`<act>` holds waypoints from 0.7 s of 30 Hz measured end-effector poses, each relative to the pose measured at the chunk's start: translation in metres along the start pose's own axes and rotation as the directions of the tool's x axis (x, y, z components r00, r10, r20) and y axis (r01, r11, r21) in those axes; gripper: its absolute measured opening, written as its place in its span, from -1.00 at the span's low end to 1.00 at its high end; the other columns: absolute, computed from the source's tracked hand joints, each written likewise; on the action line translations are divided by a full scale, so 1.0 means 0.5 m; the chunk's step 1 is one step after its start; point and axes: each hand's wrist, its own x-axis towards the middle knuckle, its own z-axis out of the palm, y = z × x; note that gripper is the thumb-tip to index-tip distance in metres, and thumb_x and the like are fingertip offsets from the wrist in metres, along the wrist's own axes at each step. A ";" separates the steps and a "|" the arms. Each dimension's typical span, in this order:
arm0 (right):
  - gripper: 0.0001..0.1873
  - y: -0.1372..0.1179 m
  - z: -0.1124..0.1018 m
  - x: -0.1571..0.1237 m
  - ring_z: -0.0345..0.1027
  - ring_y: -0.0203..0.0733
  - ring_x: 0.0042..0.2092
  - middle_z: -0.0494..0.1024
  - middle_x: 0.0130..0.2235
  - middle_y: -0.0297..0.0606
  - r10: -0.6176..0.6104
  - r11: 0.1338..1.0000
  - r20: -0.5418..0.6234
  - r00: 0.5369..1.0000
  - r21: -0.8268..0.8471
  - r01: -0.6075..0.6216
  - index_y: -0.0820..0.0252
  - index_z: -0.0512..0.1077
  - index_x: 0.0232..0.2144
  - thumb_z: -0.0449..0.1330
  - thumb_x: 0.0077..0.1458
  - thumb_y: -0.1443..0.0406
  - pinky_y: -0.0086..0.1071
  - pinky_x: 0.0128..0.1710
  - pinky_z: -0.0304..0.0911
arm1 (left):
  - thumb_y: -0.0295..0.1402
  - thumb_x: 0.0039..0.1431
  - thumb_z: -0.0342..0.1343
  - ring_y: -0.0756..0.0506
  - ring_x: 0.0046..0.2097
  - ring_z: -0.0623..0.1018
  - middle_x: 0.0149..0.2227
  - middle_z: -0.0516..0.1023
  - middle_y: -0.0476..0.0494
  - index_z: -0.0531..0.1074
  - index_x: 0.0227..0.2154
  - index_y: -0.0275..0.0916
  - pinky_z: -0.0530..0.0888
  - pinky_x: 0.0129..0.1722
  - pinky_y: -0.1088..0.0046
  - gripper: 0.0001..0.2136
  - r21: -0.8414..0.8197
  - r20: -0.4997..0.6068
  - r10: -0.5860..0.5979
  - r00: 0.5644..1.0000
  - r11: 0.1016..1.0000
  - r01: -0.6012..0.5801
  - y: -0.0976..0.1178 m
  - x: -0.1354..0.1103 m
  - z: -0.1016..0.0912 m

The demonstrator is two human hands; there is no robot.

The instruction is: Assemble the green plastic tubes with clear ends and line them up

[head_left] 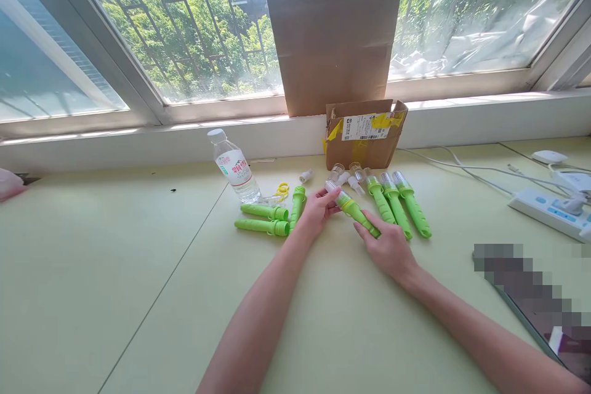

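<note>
My right hand (385, 243) is closed around the lower part of a green plastic handle (351, 208), which slants between my two hands. The fingers of my left hand (319, 209) grip the clear cap (333, 188) at its upper end. To the right lie several similar green handles with clear tops, one of them a capped green handle (415, 206). On the left are uncapped green handles with threaded ends, such as a green handle (261, 227) and an upright-lying green handle (297, 206). Loose clear caps (355, 172) and small white parts (356, 185) sit just beyond my hands.
A cardboard box (362, 138) stands at the back by the window sill. Left of it are a water bottle (234, 166) and yellow-handled scissors (281, 191). A power strip (549, 212) with cables and a dark, partly pixelated flat object (512, 301) lie at right.
</note>
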 end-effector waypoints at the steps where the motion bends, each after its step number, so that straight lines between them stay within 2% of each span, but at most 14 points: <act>1: -0.48 0.000 -0.004 0.003 0.23 -0.22 -0.57 0.47 -0.55 -0.37 0.030 0.998 0.030 0.999 0.051 -0.031 0.15 0.43 0.05 0.04 0.14 0.04 -0.38 -0.56 0.16 | -0.25 -0.03 0.28 -0.08 -0.29 0.56 -0.32 0.57 -0.16 0.46 -0.33 -0.31 0.46 -0.18 0.36 -0.74 -0.002 0.007 -0.001 1.000 1.000 0.001 0.002 -0.001 -0.001; 4: -0.47 -0.002 -0.014 0.010 0.30 -0.21 -0.49 0.52 -0.47 -0.36 0.056 0.980 0.110 0.992 0.186 -0.076 0.16 0.45 0.03 0.05 0.12 0.02 -0.39 -0.50 0.21 | -0.26 -0.03 0.28 -0.11 -0.23 0.57 -0.26 0.58 -0.18 0.45 -0.25 -0.28 0.46 -0.15 0.33 -0.70 -0.024 0.052 -0.007 0.999 1.000 0.009 0.009 -0.006 -0.003; 7: -0.49 -0.004 -0.015 0.009 0.40 -0.16 -0.33 0.59 -0.30 -0.30 0.064 0.969 0.099 0.993 0.230 -0.086 0.19 0.47 0.00 0.09 0.10 0.04 -0.38 -0.37 0.28 | -0.26 -0.04 0.29 -0.14 -0.20 0.58 -0.22 0.58 -0.20 0.43 -0.16 -0.28 0.47 -0.15 0.31 -0.63 -0.040 0.065 -0.015 0.998 0.999 0.017 0.012 -0.011 -0.002; 10: -0.51 -0.004 -0.007 0.001 0.43 -0.15 -0.30 0.60 -0.24 -0.26 0.082 0.986 -0.009 0.997 0.144 -0.080 0.19 0.46 0.02 0.12 0.09 0.09 -0.38 -0.33 0.29 | -0.25 -0.05 0.29 -0.13 -0.23 0.58 -0.24 0.58 -0.21 0.44 -0.16 -0.30 0.47 -0.18 0.32 -0.62 -0.021 0.042 -0.002 0.999 1.000 0.003 0.008 -0.010 0.001; 14: -0.56 -0.001 0.005 -0.007 0.45 -0.14 -0.26 0.60 -0.18 -0.23 0.010 0.998 -0.130 0.991 -0.061 -0.018 0.11 0.44 0.04 0.12 0.11 0.18 -0.37 -0.29 0.29 | -0.21 0.00 0.26 -0.11 -0.26 0.58 -0.27 0.58 -0.21 0.46 -0.24 -0.33 0.47 -0.17 0.31 -0.68 0.007 0.023 0.022 0.999 1.000 -0.022 -0.002 -0.005 0.005; 17: -0.57 0.000 0.009 -0.010 0.45 -0.14 -0.30 0.60 -0.22 -0.21 -0.035 0.987 -0.128 0.991 -0.159 0.015 0.11 0.44 0.04 0.10 0.13 0.18 -0.37 -0.32 0.28 | -0.21 0.00 0.26 -0.12 -0.27 0.58 -0.29 0.59 -0.22 0.46 -0.29 -0.33 0.46 -0.17 0.30 -0.70 0.023 0.000 0.022 1.000 1.000 -0.022 -0.005 -0.002 0.005; 21: -0.54 -0.001 0.008 -0.012 0.38 -0.19 -0.46 0.58 -0.41 -0.27 -0.059 0.989 -0.079 0.995 -0.142 0.047 0.16 0.43 0.05 0.06 0.16 0.13 -0.38 -0.42 0.24 | -0.22 0.00 0.26 -0.13 -0.26 0.58 -0.31 0.60 -0.21 0.45 -0.32 -0.33 0.47 -0.19 0.33 -0.72 0.005 0.024 0.003 1.000 1.000 -0.003 0.001 -0.003 0.000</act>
